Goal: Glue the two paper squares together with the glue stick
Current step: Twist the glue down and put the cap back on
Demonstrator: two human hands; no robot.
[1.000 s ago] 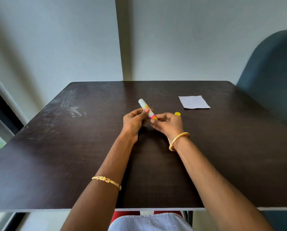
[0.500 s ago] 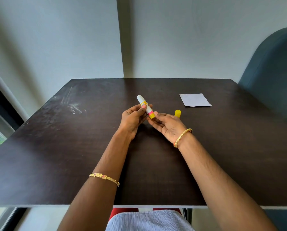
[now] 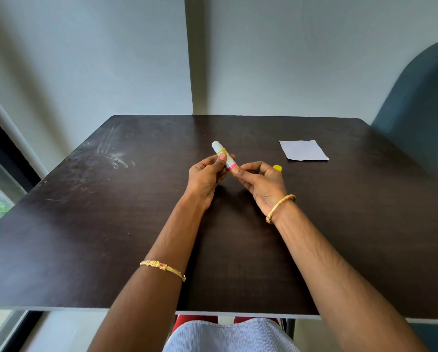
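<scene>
Fingers (image 3: 221, 158) of the left hand (image 3: 206, 174) curl round the middle of the glue stick (image 3: 224, 157), with the thumb pressed on its yellow label, and we see the stick held above the desk (image 3: 86, 224), tilted so that its white uncapped end points up and away to the left. At the stick's lower end, by the pink band, the right hand (image 3: 261, 181) pinches the base between thumb and curled fingers, so both hands hold the one stick between them. Just beyond the right hand a small yellow cap (image 3: 277, 168) lies on the desk, partly hidden behind the knuckles. Farther back and to the right, well apart from the hands, we find the white paper (image 3: 303, 150) lying flat on the dark surface; we cannot tell whether it is one square or two stacked. A gold bangle (image 3: 280, 208) circles the right wrist, and a thinner gold bracelet (image 3: 163, 269) with pink stones sits on the left forearm. Pale scuff marks (image 3: 111, 156) streak the far left part of the desk. A dark blue chair back (image 3: 421, 118) stands at the right edge, and a pale wall (image 3: 86, 59) rises behind.
</scene>
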